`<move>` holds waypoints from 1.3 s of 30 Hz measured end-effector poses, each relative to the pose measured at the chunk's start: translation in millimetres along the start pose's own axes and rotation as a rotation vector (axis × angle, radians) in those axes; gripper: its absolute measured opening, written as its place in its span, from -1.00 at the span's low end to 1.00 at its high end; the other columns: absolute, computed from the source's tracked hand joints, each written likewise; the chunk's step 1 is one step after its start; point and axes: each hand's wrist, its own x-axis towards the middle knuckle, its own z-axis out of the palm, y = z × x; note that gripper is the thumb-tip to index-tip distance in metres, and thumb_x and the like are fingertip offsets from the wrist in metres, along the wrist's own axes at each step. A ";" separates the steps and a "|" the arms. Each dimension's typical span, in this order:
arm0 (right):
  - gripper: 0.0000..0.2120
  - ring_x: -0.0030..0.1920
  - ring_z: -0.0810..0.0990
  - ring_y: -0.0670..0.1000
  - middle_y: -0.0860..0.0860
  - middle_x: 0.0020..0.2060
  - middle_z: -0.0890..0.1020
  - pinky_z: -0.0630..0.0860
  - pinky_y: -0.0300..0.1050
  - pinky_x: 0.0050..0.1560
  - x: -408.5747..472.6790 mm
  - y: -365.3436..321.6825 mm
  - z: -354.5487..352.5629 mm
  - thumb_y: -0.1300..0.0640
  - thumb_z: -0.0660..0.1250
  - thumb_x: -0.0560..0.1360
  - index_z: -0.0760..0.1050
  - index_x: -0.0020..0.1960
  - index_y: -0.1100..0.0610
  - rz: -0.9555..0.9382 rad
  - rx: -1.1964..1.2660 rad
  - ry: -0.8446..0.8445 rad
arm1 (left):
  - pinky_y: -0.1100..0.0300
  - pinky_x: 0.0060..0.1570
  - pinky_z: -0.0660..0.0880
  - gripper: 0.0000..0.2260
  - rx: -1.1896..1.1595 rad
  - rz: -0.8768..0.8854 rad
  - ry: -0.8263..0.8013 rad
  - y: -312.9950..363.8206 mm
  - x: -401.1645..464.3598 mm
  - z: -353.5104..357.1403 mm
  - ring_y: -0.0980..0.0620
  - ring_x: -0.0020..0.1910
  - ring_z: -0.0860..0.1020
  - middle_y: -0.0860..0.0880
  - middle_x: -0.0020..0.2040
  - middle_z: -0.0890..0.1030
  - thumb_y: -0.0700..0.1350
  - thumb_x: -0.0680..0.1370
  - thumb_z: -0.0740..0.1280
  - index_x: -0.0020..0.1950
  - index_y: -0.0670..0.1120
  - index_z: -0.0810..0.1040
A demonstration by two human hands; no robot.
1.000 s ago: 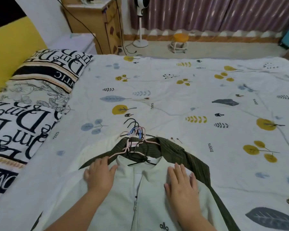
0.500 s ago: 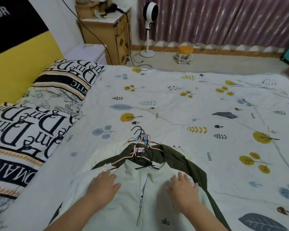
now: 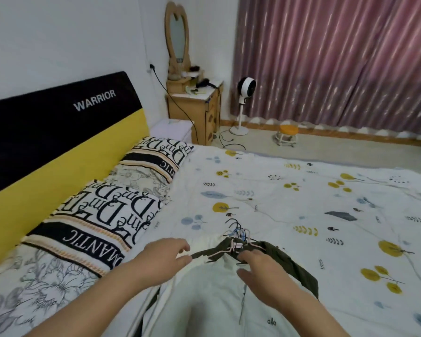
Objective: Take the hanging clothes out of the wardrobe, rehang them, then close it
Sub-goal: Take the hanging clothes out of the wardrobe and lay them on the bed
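A pile of clothes on hangers lies on the bed in front of me. On top is a white zip jacket (image 3: pixel 212 295) with a small black logo; under it shows a dark olive garment (image 3: pixel 292 266). The hanger hooks (image 3: pixel 238 231), black, blue and pink, bunch together at the far end of the pile. My left hand (image 3: pixel 161 259) hovers with loosely spread fingers over the jacket's left shoulder. My right hand (image 3: pixel 260 271) is lifted over the collar, fingers relaxed, fingertips near the hangers. Neither hand holds anything. The wardrobe is out of view.
The bed has a white leaf-print cover (image 3: pixel 301 195) and lettered pillows (image 3: pixel 112 210) along a yellow and black headboard (image 3: pixel 58 132). Beyond stand a wooden dresser with a mirror (image 3: pixel 195 110), a white fan (image 3: pixel 246 88), a small orange stool (image 3: pixel 288 135) and purple curtains (image 3: pixel 338 62).
Both hands have lifted off the white jacket, where they lay flat. The view has tilted up, bringing in the headboard, mirror and curtains.
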 end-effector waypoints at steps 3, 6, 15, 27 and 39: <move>-0.62 0.32 0.38 0.04 0.03 0.31 0.42 0.33 -0.14 0.25 -28.2 -46.0 -16.9 -0.02 0.15 0.58 0.34 0.38 0.02 -0.080 -0.035 -0.020 | 0.23 0.22 0.33 -0.66 -0.009 0.010 0.033 -13.0 -55.0 -28.2 0.10 0.26 0.41 0.07 0.31 0.45 0.07 0.60 0.15 0.35 0.04 0.36; -0.61 0.31 0.38 0.05 0.04 0.31 0.41 0.33 -0.12 0.25 -55.8 -91.9 -29.4 -0.05 0.15 0.59 0.32 0.39 0.02 -0.154 -0.085 -0.049 | 0.21 0.22 0.37 -0.65 0.008 0.000 0.067 -27.5 -111.0 -51.2 0.10 0.24 0.42 0.10 0.31 0.44 0.09 0.60 0.15 0.36 0.06 0.35; -0.52 0.33 0.37 0.07 0.04 0.36 0.36 0.33 -0.11 0.25 -108.4 -233.2 -56.0 -0.05 0.21 0.57 0.23 0.44 0.02 -0.453 -0.227 -0.149 | 0.15 0.26 0.37 -0.63 0.034 -0.183 0.208 -67.2 -264.2 -94.7 0.09 0.29 0.41 0.09 0.36 0.41 0.10 0.59 0.17 0.38 0.05 0.33; -0.45 0.38 0.32 0.02 -0.01 0.44 0.28 0.31 -0.12 0.29 -155.5 -342.3 -54.6 -0.06 0.23 0.56 0.15 0.49 -0.01 -0.968 -0.322 -0.249 | 0.13 0.31 0.32 -0.57 0.019 -0.644 0.397 -67.0 -423.9 -80.8 0.05 0.33 0.37 0.04 0.39 0.38 0.12 0.58 0.17 0.42 0.04 0.28; -0.40 0.39 0.32 0.05 0.00 0.43 0.28 0.31 -0.08 0.31 -267.0 -429.3 -3.0 -0.02 0.22 0.57 0.03 0.51 -0.02 -1.415 -0.403 -0.403 | 0.19 0.34 0.27 -0.56 -0.165 -1.150 0.499 -10.9 -599.3 -6.0 0.08 0.35 0.35 0.08 0.41 0.35 0.13 0.57 0.19 0.43 0.09 0.26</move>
